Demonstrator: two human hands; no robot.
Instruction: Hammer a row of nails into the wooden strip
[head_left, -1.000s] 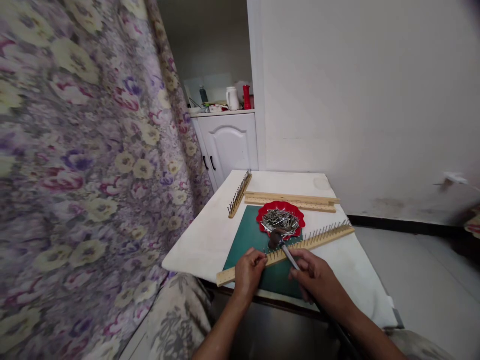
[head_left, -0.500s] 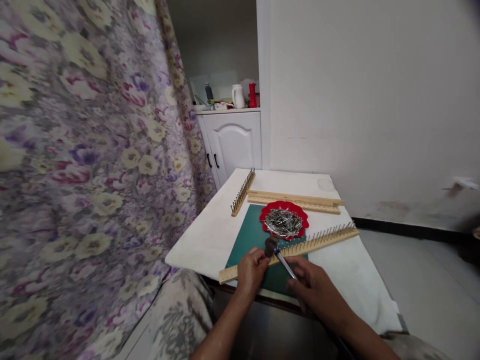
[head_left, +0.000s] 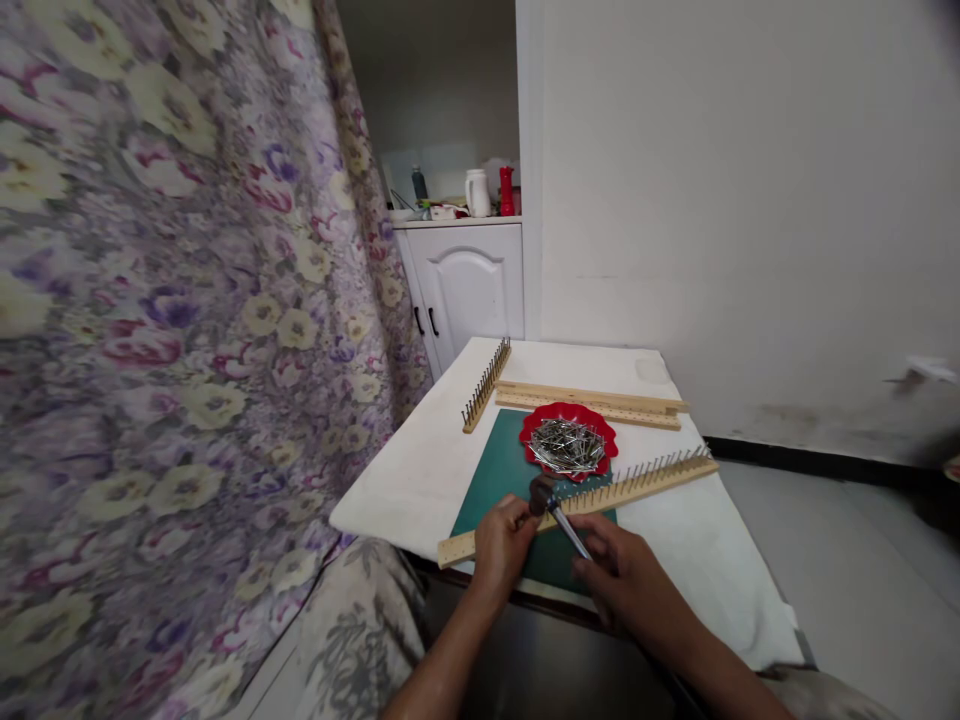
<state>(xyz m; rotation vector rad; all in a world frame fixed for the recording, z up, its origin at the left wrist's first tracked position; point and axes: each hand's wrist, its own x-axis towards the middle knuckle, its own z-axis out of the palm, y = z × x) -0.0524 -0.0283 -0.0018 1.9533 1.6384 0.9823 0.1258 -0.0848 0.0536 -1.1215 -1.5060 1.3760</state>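
My right hand (head_left: 619,565) is closed around the handle of a hammer (head_left: 566,528). The hammer's dark head is over a wooden strip (head_left: 630,488), right by the fingertips of my left hand (head_left: 504,540). Those fingers are pinched together against the strip; whatever they hold is hidden. Upright nails (head_left: 652,468) stand in a row along the strip's right part, while its left end shows small holes. Just behind the strip, a red scalloped dish (head_left: 531,450) holds a heap of loose nails (head_left: 568,444). A green mat (head_left: 486,470) lies under the dish and strip.
On the white-covered table (head_left: 405,485), another strip with upright nails (head_left: 487,385) lies at the back left. Bare wooden strips (head_left: 592,403) lie behind the dish. A floral curtain (head_left: 187,350) hangs at left; a white cabinet (head_left: 472,285) and wall stand beyond.
The hammer head has dipped very slightly beside my left fingertips. Both hands otherwise stay in nearly the same place.
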